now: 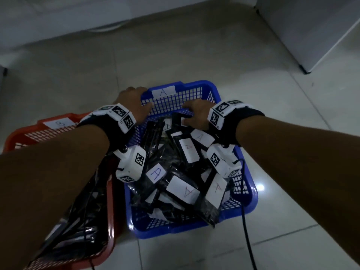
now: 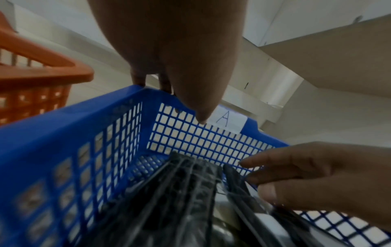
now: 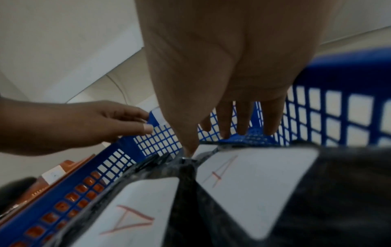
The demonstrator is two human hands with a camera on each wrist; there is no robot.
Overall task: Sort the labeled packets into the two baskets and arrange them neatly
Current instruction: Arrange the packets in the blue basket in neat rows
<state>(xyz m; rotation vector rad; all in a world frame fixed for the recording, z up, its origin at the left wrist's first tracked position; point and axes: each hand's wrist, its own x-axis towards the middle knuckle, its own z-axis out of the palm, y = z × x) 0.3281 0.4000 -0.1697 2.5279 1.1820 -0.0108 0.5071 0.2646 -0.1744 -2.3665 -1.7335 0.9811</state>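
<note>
A blue mesh basket with an "A" tag on its far rim holds several black packets with white "A" labels, lying jumbled or standing on edge. My left hand grips the far left corner of the rim, fingers outside and thumb inside. My right hand reaches into the basket's far end. Its straight fingers point down between the far wall and the upright packets. Its thumb tip touches a packet's top edge. A red basket with its own tag stands to the left.
The red basket holds more dark packets under my left forearm. Both baskets stand on a pale tiled floor. A white cabinet stands at the far right and a white base runs along the back. A black cable hangs from my right wrist.
</note>
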